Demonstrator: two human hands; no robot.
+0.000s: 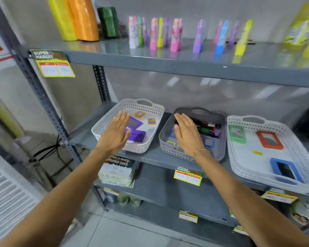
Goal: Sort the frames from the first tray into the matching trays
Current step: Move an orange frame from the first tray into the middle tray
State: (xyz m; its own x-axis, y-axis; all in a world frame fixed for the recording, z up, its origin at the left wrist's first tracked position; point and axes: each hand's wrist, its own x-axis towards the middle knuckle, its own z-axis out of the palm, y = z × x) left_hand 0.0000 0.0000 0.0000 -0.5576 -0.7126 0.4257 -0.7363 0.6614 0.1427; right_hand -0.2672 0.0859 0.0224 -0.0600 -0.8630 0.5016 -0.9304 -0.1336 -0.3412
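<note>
Frames [209, 142] lie loose in the grey middle tray [219, 148], appearing light, rigid and thin, best pinched by the coloured border; left hand [115, 133] and right hand [188, 133] hover flat, open, holding nothing.

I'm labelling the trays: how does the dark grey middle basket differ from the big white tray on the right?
The dark grey perforated plastic basket is smaller and deeper; the white perforated tray is wider and shallower. The basket holds a crowded jumble, the tray a few spread-out frames. Both have cut-out handles.

Grey metal shelf [155, 155] under white tray [103, 125], grey tray [169, 148], wide white tray [239, 168].
</note>
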